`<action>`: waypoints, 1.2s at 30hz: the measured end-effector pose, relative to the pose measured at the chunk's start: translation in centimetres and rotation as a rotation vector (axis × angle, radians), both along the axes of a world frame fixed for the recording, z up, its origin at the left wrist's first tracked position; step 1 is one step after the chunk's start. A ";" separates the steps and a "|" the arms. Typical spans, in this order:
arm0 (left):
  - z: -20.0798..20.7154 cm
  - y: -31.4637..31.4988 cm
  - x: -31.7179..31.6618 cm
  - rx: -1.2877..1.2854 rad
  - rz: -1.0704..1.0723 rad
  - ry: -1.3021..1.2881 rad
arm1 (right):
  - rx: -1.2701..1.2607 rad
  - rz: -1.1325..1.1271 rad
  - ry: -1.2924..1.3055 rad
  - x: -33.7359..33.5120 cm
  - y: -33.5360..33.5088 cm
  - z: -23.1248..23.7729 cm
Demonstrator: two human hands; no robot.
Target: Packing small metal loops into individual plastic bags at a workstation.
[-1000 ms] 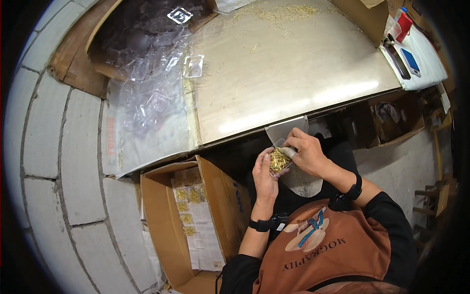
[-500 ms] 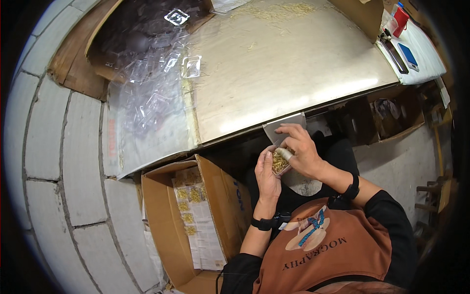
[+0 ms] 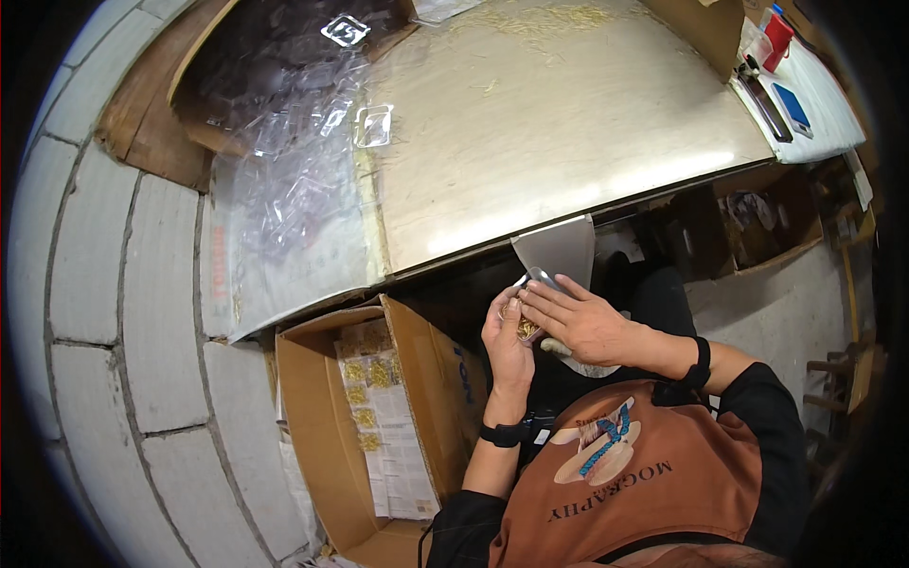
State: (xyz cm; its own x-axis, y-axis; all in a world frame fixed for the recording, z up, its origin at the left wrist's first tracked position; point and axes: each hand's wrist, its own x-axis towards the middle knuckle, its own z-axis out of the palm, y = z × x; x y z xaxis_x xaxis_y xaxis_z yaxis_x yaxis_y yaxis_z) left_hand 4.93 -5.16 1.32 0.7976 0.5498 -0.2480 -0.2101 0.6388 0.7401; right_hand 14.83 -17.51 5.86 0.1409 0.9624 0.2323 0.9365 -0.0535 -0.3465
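Observation:
A small clear plastic box [image 3: 526, 329] with thin gold-coloured pieces in it rests in my left hand [image 3: 509, 348], whose fingers and thumb wrap its side. Its transparent lid [image 3: 541, 275] stands up at the far side. My right hand [image 3: 595, 328] lies over the box, fingers stretched out flat against the lid and covering part of the contents. Just beyond both hands, a pale grey sheet [image 3: 561, 248] slopes down from the table edge.
An open cardboard box [image 3: 308, 417] at lower left has several clear packs of gold pieces [image 3: 381, 371] inside. Empty clear cases [image 3: 294, 180] pile up on the table's left. Loose gold pieces [image 3: 554, 21] lie across the far tabletop [image 3: 568, 123]. A blue device [image 3: 792, 106] sits at right.
My right hand's curled fingers have left the box's contents and now lie flat over it. The lid has come up into view, and the box has moved slightly left and nearer.

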 end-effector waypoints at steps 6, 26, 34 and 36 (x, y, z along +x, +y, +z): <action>0.6 0.4 -0.5 -0.050 -0.005 0.031 | 0.054 0.031 0.127 0.3 0.1 0.8; -0.2 4.8 -4.8 -0.167 -0.089 -0.140 | 0.323 -0.170 0.416 2.4 -0.3 1.7; 1.6 3.0 -4.2 -0.185 0.027 -0.052 | 0.198 0.098 0.174 -0.3 3.3 1.9; 0.5 2.7 -4.0 -0.082 0.058 -0.003 | 0.065 0.185 0.005 -0.9 3.9 0.0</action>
